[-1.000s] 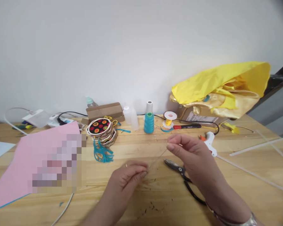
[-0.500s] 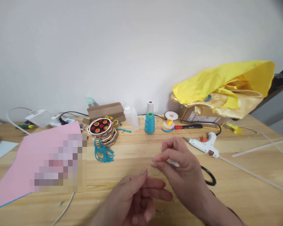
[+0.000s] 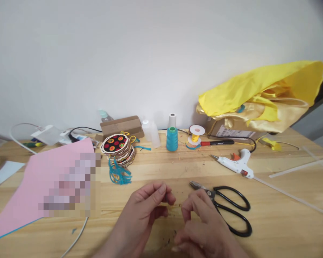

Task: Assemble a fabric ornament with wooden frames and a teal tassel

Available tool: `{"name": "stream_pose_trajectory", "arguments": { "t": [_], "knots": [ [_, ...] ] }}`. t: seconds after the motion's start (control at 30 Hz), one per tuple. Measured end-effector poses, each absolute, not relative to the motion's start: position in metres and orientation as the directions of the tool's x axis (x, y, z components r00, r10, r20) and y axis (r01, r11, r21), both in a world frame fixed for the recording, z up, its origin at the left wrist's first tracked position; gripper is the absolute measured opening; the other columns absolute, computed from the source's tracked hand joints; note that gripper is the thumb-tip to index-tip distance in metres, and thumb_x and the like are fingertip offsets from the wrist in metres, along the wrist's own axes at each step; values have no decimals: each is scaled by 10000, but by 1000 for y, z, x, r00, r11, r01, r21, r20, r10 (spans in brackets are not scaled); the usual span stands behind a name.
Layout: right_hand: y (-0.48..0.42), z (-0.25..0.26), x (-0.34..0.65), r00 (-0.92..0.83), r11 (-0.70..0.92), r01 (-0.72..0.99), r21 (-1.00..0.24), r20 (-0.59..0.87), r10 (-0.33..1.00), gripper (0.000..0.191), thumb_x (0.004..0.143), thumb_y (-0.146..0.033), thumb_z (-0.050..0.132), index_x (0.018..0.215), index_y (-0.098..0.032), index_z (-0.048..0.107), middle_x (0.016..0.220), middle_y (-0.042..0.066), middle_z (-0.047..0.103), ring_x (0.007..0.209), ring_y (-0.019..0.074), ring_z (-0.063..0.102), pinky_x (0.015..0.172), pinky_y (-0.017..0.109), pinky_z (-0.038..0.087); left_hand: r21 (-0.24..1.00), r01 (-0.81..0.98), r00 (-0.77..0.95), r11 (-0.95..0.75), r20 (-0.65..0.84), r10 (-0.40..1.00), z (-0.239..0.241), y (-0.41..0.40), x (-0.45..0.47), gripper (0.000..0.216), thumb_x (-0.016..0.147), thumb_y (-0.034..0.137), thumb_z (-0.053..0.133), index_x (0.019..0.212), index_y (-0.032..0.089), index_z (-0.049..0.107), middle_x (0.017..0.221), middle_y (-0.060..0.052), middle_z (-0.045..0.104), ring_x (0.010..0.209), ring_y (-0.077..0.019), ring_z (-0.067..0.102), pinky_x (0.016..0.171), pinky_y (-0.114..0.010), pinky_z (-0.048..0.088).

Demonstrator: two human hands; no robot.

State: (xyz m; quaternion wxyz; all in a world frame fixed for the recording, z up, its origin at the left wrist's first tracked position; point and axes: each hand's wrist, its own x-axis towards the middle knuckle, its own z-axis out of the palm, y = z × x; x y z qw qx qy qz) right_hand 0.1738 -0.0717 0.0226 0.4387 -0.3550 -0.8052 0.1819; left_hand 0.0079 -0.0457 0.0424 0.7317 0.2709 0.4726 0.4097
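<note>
My left hand (image 3: 148,205) is at the front middle of the wooden table, thumb pressed against the bent index finger. Whatever sits in that pinch is too small or hidden to name. Just right of it, apart from it, my right hand (image 3: 203,225) has its fingers curled and bunched, and anything in them cannot be made out. Black-handled scissors (image 3: 233,211) lie beside and partly behind my right hand, tips pointing up and left. A stack of round patterned fabric pieces (image 3: 118,148) stands at the left back, with a teal tassel (image 3: 120,173) hanging in front.
A teal thread cone (image 3: 172,139) stands near the wall beside a spool of yellow cord (image 3: 196,134). The white glue gun (image 3: 237,164) lies right, its long stick trailing rightward. Yellow fabric (image 3: 258,93) covers a cardboard box (image 3: 228,130). A pink sheet (image 3: 51,172) lies left.
My right hand has moved down toward me, uncovering the scissors. My left hand has risen slightly and its spread fingers have closed into a pinch. The view has shifted slightly.
</note>
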Motion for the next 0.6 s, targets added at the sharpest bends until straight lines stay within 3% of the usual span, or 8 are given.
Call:
{"name": "stream_pose_trajectory", "arguments": {
  "t": [0.17,0.27,0.4,0.6],
  "knots": [
    [-75,-3,172,-474,715,320,-622,548,689,134,790,-348,667,697,-253,667,656,-24,579,723,135,458,645,246,391,754,-402,253,519,-453,855,43,-44,8,133,804,267,642,750,148,668,661,-20,649,622,-128,599,641,-272,490],
    [-79,-19,167,-565,668,357,-653,419,711,118,795,-309,667,685,-266,670,624,-30,584,733,137,466,663,247,399,740,-423,250,522,-458,853,45,-44,8,125,804,256,641,750,147,668,655,-17,645,590,-126,607,599,-258,492],
    [-85,-36,157,-587,509,394,-765,217,780,228,815,-359,630,616,-249,639,586,-20,543,714,138,476,613,229,406,740,-435,233,512,-457,859,47,-43,8,112,799,233,647,744,139,672,654,-15,646,547,-107,597,539,-218,474],
    [-91,-47,152,-505,107,228,-968,-24,863,205,898,-385,487,812,-247,612,579,-30,480,517,98,432,445,180,351,754,-431,214,496,-448,868,48,-44,7,110,785,237,665,761,131,684,643,-12,634,523,-88,570,505,-191,447]
  ]
}}
